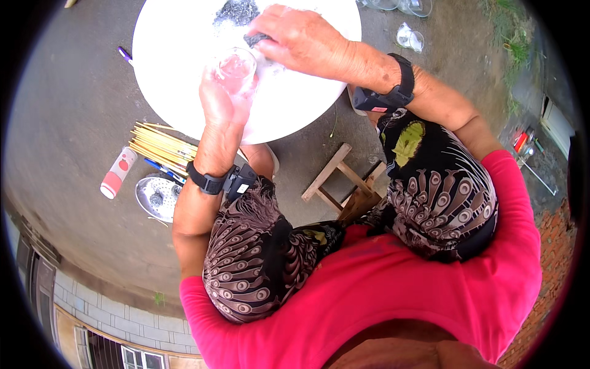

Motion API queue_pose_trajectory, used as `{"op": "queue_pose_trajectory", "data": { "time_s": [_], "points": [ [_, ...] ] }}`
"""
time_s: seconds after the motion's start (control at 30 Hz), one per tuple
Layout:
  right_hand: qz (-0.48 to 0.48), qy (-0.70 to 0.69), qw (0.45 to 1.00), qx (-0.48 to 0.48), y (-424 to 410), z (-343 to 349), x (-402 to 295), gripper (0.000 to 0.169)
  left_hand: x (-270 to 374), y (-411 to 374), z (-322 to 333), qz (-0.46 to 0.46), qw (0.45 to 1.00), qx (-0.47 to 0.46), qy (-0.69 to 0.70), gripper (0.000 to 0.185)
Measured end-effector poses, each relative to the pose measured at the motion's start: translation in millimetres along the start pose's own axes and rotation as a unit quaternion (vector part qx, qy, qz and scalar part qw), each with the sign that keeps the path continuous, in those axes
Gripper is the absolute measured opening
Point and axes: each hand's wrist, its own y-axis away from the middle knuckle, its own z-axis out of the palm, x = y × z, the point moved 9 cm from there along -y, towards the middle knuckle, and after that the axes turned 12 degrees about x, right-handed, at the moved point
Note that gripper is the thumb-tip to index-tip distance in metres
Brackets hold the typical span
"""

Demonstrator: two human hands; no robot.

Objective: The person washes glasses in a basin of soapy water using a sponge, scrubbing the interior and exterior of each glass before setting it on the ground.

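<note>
My left hand (222,104) holds a small transparent cup (239,62) over the near part of a round white table (295,108). Through its wall I see the fingers; glare hides whether anything is inside. My right hand (306,41) pinches a dark grey clump (256,39) just above and to the right of the cup's rim. The clump looks fibrous, but its material is hard to tell. Beyond it, a loose heap of dark grey shreds (237,13) lies on the tabletop, with pale smudges around it.
On the ground at left are a bundle of yellow sticks (161,145), a pink and white cylinder (119,173), blue pens (163,169) and a metal dish (156,200) with dark clumps. A wooden stool (343,180) stands before me. More transparent cups (410,39) lie at upper right.
</note>
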Motion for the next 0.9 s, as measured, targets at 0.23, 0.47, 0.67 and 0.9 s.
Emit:
{"op": "queue_pose_trajectory", "data": {
  "time_s": [0.23,0.47,0.67,0.9],
  "points": [
    [-0.156,0.079,0.984,0.025,-7,6,-32,0.012,-3,11,15,0.031,0.996,0.019,-0.075,0.027],
    [-0.160,0.030,0.985,0.057,-9,4,-43,0.012,-1,1,5,0.068,0.994,0.052,-0.073,0.027],
    [-0.093,-0.031,0.994,0.041,4,3,-39,0.013,-4,-9,2,0.078,0.997,0.012,-0.025,0.029],
    [-0.038,0.050,0.998,0.014,-2,7,0,0.015,1,13,11,0.054,0.995,0.013,-0.082,0.029]
  ]
}}
